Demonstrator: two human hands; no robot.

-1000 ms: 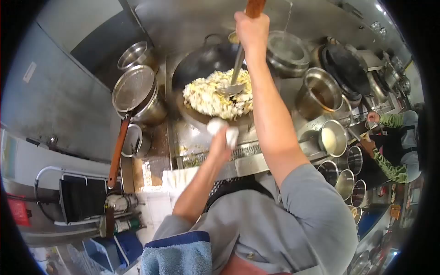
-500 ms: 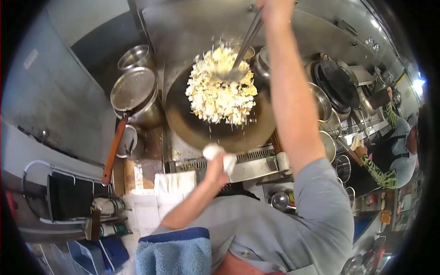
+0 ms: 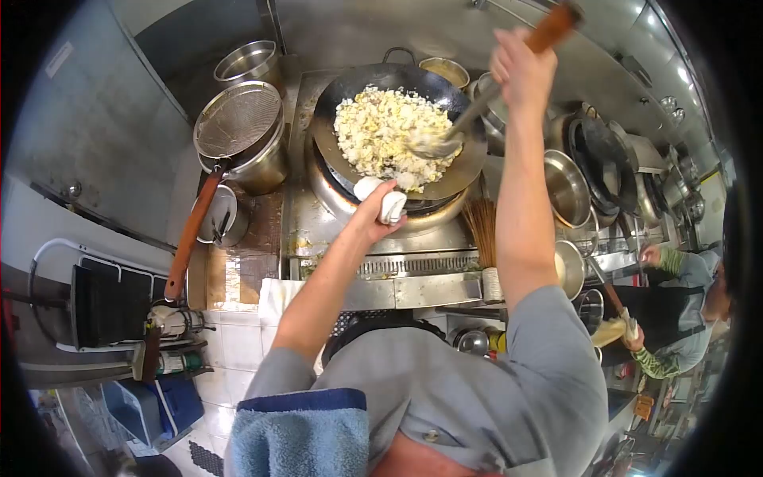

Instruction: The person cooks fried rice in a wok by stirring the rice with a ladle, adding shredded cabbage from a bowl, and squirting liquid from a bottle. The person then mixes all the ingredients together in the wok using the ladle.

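Observation:
A black wok (image 3: 334, 151) sits on the round burner, holding a heap of pale rice with yellow bits (image 3: 385, 131). At the wok's near rim my left hand (image 3: 373, 219) grips a folded white cloth (image 3: 392, 205); the rim under the cloth is hidden. My right hand (image 3: 524, 71), raised at the upper right, is closed round a long ladle (image 3: 477, 107) near its wooden handle. The ladle's bowl, blurred, rests among the rice on the wok's right side.
A strainer (image 3: 238, 119) lies over a pot at the left, its wooden handle pointing toward me. Metal pots (image 3: 566, 187) and a bamboo brush (image 3: 481, 230) stand at the right. A co-worker (image 3: 687, 294) is at the far right. A white cloth (image 3: 278, 300) lies on the near edge.
The wok tilted toward me as rice flew up, and now rests back on the burner with the rice in it. My right hand and ladle have shifted right.

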